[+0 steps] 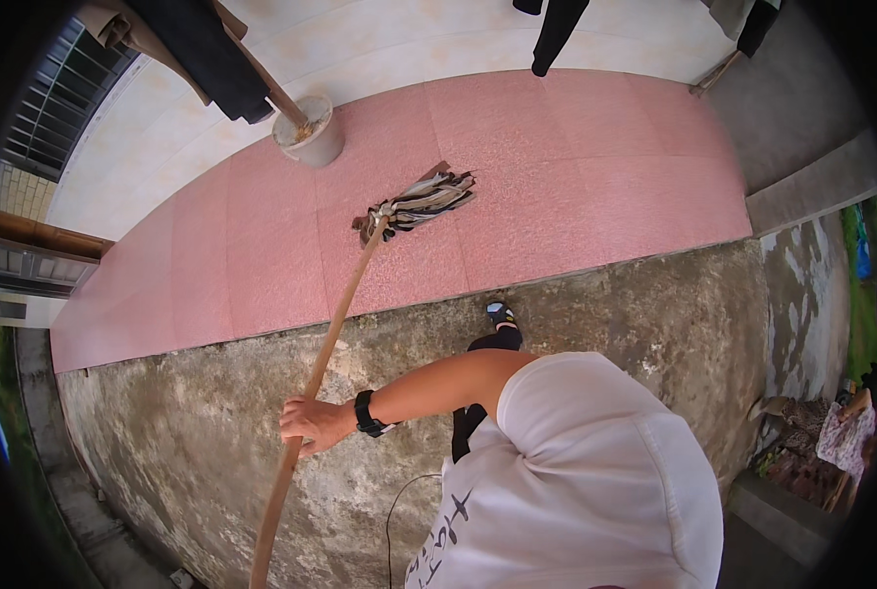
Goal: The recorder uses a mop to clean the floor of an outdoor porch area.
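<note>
One mop (414,206) with one wooden handle (313,378). One hand (313,424) shows, wearing one black watch (368,413). One pot (311,133) stands on the pink tiles (576,177), with one pole (262,74) in it. One shoe (500,314) is visible. Several dark garments (208,54) hang above; their exact number cannot be told.

Open pink floor (556,187); bucket (311,133) stands beyond mop head (419,201).

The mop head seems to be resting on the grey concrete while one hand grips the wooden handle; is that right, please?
Not quite. The head view shows the mop head resting on the pink tiled floor, beyond the grey concrete. One hand does grip the wooden handle.
</note>
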Demonstrator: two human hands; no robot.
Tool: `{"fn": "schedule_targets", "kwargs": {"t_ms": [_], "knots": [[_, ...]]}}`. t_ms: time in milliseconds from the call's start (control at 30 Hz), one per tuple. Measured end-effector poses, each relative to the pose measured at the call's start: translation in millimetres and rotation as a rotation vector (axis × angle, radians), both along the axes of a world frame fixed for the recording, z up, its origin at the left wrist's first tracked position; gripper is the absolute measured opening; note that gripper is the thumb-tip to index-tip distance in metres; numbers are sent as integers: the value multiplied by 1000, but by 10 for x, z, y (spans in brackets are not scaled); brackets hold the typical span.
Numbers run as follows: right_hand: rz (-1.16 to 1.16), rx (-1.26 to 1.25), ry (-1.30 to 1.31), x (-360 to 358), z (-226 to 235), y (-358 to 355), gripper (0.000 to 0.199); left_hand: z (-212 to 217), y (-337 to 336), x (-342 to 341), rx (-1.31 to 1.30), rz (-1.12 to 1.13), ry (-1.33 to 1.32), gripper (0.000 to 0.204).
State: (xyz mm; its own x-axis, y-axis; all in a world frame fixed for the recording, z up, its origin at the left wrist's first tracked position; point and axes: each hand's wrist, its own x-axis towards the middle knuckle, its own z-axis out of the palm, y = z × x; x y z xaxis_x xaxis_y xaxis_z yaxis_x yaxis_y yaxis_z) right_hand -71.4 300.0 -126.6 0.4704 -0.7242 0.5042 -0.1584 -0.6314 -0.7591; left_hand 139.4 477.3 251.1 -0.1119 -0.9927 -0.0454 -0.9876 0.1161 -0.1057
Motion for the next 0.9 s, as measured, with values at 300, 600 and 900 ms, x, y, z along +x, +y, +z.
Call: {"fn": "schedule_targets", "kwargs": {"t_ms": [300,600,900], "knots": [[44,-67,300,-1186,-55,-373,12,-327,303,-1101,-176,-20,-56,24],[-446,32,367,-4056,-477,-419,6,-860,-571,-3483,-184,-414,-29,28],[-928,138,504,-6167,-931,335,3,-2021,-1184,-4780,-195,-736,58,29]]}}
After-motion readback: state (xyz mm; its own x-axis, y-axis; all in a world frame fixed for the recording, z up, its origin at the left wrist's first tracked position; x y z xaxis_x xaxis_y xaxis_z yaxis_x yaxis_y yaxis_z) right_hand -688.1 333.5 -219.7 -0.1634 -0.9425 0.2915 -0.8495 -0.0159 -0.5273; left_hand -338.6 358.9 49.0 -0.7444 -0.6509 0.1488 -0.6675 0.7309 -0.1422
